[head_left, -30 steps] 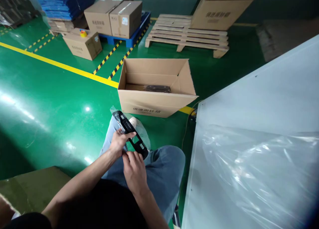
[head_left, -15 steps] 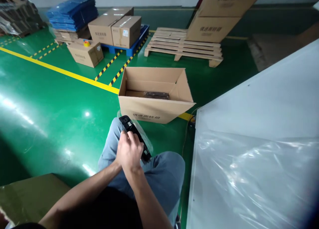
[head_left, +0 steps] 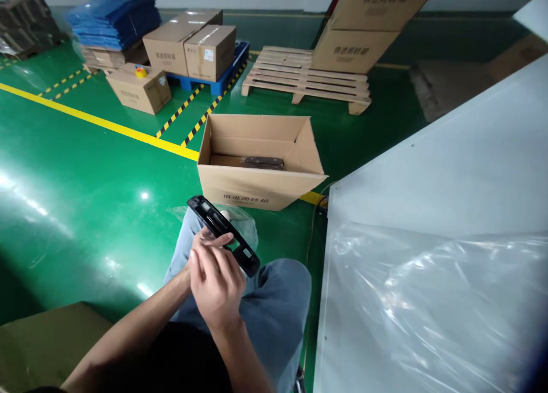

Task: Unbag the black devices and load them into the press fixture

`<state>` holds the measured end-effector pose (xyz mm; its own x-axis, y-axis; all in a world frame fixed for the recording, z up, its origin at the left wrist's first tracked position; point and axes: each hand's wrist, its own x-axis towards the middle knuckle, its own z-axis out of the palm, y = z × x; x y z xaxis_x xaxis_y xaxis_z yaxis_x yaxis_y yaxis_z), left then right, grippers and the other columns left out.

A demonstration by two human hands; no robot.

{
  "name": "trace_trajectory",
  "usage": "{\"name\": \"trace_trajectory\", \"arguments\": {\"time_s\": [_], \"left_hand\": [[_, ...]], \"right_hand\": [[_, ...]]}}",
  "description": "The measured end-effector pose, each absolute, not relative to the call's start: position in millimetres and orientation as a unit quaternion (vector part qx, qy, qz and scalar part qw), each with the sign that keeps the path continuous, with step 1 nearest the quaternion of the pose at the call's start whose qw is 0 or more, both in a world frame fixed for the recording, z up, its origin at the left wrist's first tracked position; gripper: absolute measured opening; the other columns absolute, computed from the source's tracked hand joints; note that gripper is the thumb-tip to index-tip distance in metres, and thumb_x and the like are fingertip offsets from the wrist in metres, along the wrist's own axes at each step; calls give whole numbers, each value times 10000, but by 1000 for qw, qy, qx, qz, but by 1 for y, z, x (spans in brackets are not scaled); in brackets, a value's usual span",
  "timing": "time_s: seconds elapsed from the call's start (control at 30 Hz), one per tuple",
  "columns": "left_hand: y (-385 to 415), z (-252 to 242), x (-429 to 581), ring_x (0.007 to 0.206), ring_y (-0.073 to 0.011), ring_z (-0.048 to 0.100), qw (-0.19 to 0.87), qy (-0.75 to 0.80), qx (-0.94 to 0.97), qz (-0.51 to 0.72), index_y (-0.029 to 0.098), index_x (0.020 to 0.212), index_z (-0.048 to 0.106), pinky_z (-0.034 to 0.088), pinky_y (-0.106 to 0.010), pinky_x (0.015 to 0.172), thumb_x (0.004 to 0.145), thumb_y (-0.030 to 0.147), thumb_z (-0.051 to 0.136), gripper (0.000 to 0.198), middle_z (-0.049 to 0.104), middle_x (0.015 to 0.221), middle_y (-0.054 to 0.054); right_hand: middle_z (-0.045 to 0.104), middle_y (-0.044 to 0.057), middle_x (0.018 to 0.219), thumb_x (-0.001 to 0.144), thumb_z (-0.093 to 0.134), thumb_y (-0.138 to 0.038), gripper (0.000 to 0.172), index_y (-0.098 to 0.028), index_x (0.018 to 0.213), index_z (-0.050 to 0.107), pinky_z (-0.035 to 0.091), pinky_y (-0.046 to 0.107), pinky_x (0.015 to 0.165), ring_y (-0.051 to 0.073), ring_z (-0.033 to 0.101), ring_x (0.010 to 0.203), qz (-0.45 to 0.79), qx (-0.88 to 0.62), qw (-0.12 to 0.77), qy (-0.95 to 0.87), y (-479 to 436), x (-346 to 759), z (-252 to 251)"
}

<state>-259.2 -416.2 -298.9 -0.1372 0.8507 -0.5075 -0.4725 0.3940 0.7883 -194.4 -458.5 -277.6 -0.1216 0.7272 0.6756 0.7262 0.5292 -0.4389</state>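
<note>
A long black plastic part (head_left: 212,216) with cut-out windows is held slantwise above my knees. My left hand (head_left: 202,237) grips it near the middle, one digit lying across its face; the other fingers are mostly hidden. Close in front, my right hand (head_left: 219,287) is closed with curled fingers, overlapping the left hand. Whatever those fingers pinch, if anything, is hidden. Clear plastic film (head_left: 246,225) hangs behind the part.
An open cardboard box (head_left: 257,185) stands just ahead, with dark wrapped parts (head_left: 263,163) inside. At the right is a large white panel (head_left: 368,205) under plastic sheeting. Farther off are a wooden pallet (head_left: 295,85), closed cartons (head_left: 209,53) and a blue stack (head_left: 113,19).
The black part has shifted slightly left and more of its face shows. My right hand has drawn back off it toward my body, uncovering the left hand's grip.
</note>
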Motion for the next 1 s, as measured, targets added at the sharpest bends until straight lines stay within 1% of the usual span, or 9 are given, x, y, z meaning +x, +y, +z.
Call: {"name": "trace_trajectory", "arguments": {"time_s": [0.07, 0.17, 0.33, 0.43, 0.57, 0.67, 0.73, 0.9, 1.0], "left_hand": [[-409, -301, -261, 701, -119, 625, 657, 526, 147, 520, 164, 854, 600, 523, -241, 622, 506, 492, 991, 617, 649, 792, -37], [-405, -302, -264, 719, -116, 671, 671, 515, 98, 525, 160, 915, 592, 482, -192, 572, 534, 479, 972, 625, 677, 824, -21], [-407, -304, -274, 765, -116, 704, 647, 532, 85, 539, 183, 1015, 591, 510, -190, 595, 529, 441, 974, 670, 698, 899, -8], [-403, -305, -280, 762, -106, 692, 620, 564, 104, 535, 208, 1095, 600, 510, -195, 597, 518, 485, 966, 737, 687, 937, 5], [-400, -302, -286, 830, -121, 680, 597, 604, 132, 511, 195, 1070, 605, 516, -190, 602, 475, 574, 945, 783, 689, 1002, -21], [-399, -303, -294, 931, -142, 672, 576, 629, 165, 495, 205, 1071, 611, 543, -188, 627, 463, 616, 934, 802, 700, 1072, -31], [-393, -307, -299, 991, -154, 665, 573, 632, 192, 484, 220, 1078, 611, 569, -198, 647, 468, 627, 932, 800, 702, 1125, -25], [-360, -300, -302, 901, -151, 647, 584, 632, 248, 445, 198, 1009, 639, 544, -182, 586, 408, 598, 935, 780, 703, 1020, -22], [-338, -283, -295, 907, -160, 671, 590, 619, 277, 438, 210, 1072, 659, 549, -188, 577, 421, 535, 933, 776, 727, 1100, -34]], "right_hand": [[753, 79, 1020, 996, 713, -241, 162, -179, 1145, 726, 520, 332, 893, 196, 682, 953, 12, -511, 449, -732, -467, -180, -287], [736, 98, 1065, 1015, 691, -304, 214, -181, 1187, 725, 506, 377, 914, 229, 664, 1022, 22, -536, 397, -745, -474, -165, -308], [738, 61, 1060, 1017, 624, -148, 265, -208, 1257, 720, 460, 382, 899, 213, 634, 978, 25, -525, 334, -782, -475, -161, -336], [736, 36, 995, 1014, 603, -109, 323, -225, 1295, 713, 452, 372, 860, 199, 624, 914, 39, -511, 344, -787, -475, -163, -345], [739, 23, 997, 1003, 657, -179, 267, -240, 1257, 717, 479, 350, 867, 191, 643, 925, 85, -496, 370, -781, -491, -153, -348], [738, 13, 998, 958, 704, -195, 294, -248, 1247, 705, 518, 326, 867, 183, 669, 928, 115, -512, 351, -776, -511, -134, -355], [743, 3, 968, 925, 711, -169, 319, -248, 1234, 702, 539, 318, 841, 180, 691, 891, 97, -548, 332, -762, -521, -118, -366], [773, 8, 903, 921, 637, -117, 308, -255, 1180, 731, 582, 325, 784, 203, 745, 815, 20, -639, 284, -714, -530, -67, -387], [805, 42, 950, 955, 574, -126, 315, -253, 1184, 751, 618, 340, 728, 234, 778, 825, 14, -652, 284, -703, -524, -39, -389]]}}
